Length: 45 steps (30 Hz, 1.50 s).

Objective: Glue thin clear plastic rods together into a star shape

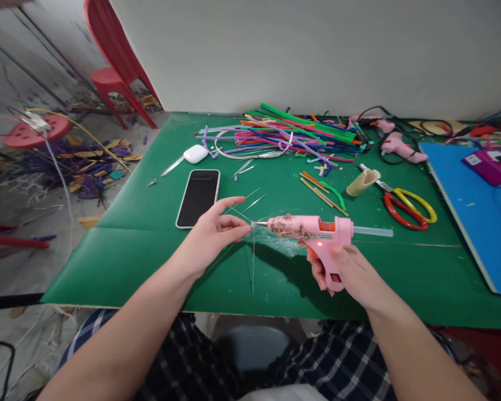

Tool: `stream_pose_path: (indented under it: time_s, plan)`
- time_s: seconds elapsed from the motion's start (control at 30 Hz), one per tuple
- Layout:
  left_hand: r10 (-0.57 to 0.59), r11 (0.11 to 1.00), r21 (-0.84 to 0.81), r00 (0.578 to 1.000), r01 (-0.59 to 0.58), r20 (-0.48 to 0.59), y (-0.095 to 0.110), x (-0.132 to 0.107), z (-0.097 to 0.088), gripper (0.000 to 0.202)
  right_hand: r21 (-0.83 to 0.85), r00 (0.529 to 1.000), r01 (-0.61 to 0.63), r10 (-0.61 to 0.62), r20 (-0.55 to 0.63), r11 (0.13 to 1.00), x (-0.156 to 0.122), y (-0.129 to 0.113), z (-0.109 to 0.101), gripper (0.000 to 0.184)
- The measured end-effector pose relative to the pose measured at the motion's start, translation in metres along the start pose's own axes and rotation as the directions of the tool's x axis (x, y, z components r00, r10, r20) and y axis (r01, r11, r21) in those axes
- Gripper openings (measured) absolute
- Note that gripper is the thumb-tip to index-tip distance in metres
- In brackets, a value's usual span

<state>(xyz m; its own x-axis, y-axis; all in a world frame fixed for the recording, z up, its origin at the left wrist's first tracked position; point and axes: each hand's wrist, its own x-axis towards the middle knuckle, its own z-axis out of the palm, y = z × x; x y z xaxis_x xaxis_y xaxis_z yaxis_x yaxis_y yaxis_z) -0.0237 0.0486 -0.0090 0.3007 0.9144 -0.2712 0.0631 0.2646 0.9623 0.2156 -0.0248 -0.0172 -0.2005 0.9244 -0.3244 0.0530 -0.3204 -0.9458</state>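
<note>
I see the left hand (219,225) pinching thin strands (253,264), probably light and bendy, by the tip (262,224) of the pink glue gun (304,227), which the right hand (348,267) holds above the green table (125,267) by its handle (329,262), likely the safest spot.

No text is legible, the label (323,236) on the pink glue gun (304,227) included.

1 held glue gun (311,228); 1 phone (199,197); 1 pair of scissors (387,199)
</note>
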Motion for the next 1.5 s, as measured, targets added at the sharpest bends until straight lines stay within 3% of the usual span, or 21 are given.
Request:
stream_pose_path:
  time_s: [0.17,1.5]
  plan:
    - [0.000,1.000,0.011,1.000,0.000,0.003,0.0004,-0.0003,-0.0014,0.057,-0.052,1.000,-0.001,0.000,-0.008,0.999,-0.0006,-0.0009,0.0001,0.052]
    - [0.023,0.998,0.058,1.000,-0.023,0.002,0.0004,-0.0013,-0.0015,0.057,-0.016,1.000,-0.027,0.027,-0.002,1.000,0.0010,0.0056,-0.0039,0.053]
